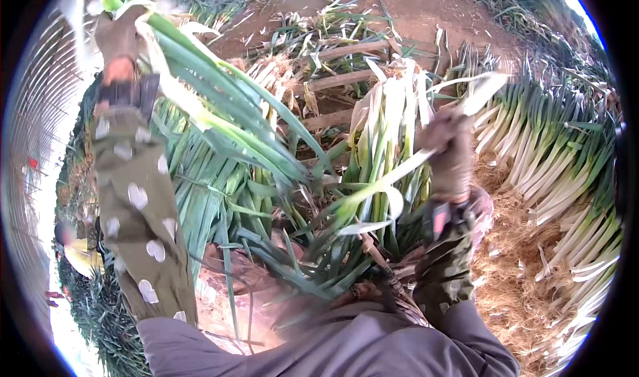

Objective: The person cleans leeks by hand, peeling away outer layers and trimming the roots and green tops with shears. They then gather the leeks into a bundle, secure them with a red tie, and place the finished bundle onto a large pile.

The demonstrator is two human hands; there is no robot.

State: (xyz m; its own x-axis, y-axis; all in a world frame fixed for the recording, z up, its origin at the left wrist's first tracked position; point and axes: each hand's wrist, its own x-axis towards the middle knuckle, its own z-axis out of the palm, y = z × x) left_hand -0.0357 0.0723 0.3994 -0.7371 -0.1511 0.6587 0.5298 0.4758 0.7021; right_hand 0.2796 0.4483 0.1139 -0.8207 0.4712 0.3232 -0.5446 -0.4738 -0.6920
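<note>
In the head view, my gloved left hand (116, 36) is raised at the upper left, closed around a few long green onions (219, 87). Their green leaves slope down to the right from the fist. My gloved right hand (447, 154), somewhat blurred, grips a single green onion stalk (399, 167); its white end points up right and its leaf end down left. Behind that hand lies a pile of peeled-looking pale stalks (389, 114). Below my left hand a heap of green leaves (206, 197) spreads toward my lap.
Rows of green onions (566, 157) with white shafts and brown roots line the right side. Wooden slats (339, 82) show under loose leaves at the centre. Bare soil (413, 7) lies beyond. Another person in yellow (83, 257) is at the far left, near a ribbed greenhouse wall (33, 130).
</note>
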